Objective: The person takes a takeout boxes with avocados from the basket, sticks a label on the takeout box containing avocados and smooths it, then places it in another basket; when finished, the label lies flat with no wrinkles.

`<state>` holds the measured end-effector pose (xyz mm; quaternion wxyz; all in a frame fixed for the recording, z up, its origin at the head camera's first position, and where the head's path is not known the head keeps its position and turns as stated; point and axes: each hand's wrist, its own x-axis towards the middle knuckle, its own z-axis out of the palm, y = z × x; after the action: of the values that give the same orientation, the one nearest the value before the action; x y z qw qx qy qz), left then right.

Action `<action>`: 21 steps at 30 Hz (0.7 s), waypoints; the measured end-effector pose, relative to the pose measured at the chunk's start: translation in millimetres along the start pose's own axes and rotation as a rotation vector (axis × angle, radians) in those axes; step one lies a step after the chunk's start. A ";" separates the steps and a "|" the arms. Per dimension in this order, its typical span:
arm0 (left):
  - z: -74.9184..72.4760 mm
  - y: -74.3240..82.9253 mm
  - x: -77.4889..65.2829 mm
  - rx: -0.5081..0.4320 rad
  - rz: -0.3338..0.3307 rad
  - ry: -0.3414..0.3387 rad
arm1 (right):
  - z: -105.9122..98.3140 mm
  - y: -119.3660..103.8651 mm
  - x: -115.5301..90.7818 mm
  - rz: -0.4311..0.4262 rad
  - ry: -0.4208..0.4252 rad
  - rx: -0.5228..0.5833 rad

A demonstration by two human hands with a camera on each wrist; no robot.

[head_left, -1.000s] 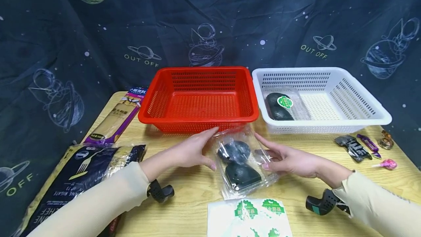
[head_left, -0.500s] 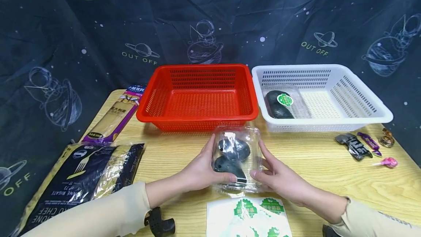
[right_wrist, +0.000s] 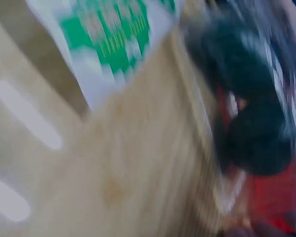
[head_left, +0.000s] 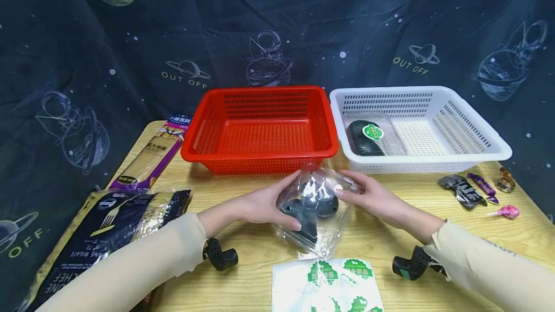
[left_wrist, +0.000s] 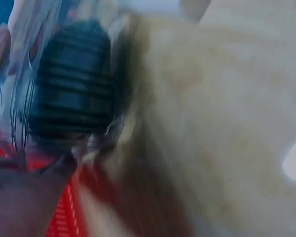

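Both hands hold a clear plastic box (head_left: 335,225) above the table's middle, turned at an angle in the head view. Inside it lie two dark pieces, one rounded (head_left: 321,200) and one with a straight cut-like edge (head_left: 307,223). My left hand (head_left: 270,204) grips the left side, thumb across the front. My right hand (head_left: 373,197) pinches the far right side, thumb on top. In the blurred left wrist view a dark piece (left_wrist: 71,84) looks dark green and ridged. A sheet of green-and-white stickers (head_left: 295,285) lies just in front of the box.
A red basket (head_left: 260,157) stands behind the hands. Beside it a white basket (head_left: 429,162) contains a similar stickered box (head_left: 392,141). Two pasta packs, one purple (head_left: 151,158) and one dark (head_left: 99,230), lie left. Wrapped sweets (head_left: 464,191) and a lollipop (head_left: 508,212) lie right.
My left hand came in from beside the box and took hold of it. The box was square between both hands half a second ago and has since turned; my right hand shifted to its far right.
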<state>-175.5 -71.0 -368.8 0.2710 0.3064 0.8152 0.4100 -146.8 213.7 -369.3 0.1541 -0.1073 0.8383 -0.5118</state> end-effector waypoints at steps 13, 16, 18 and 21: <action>-14.4 0.1 -1.4 -0.049 0.011 -0.041 | -1.2 8.5 9.5 -0.051 -0.109 0.108; -6.0 8.4 -16.9 -0.057 -0.103 0.102 | 2.7 6.1 -0.3 -0.033 -0.025 0.078; 3.9 15.2 -27.6 -0.037 -0.188 0.187 | 6.1 5.1 -7.0 -0.006 0.026 0.086; 21.7 24.0 -39.8 0.007 -0.283 0.255 | 13.2 1.7 -16.1 0.040 0.100 0.132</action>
<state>-127.4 -77.4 -352.5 0.2196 0.1350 0.8793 0.4004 -127.0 209.1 -374.1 0.1290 -0.0543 0.8114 -0.5675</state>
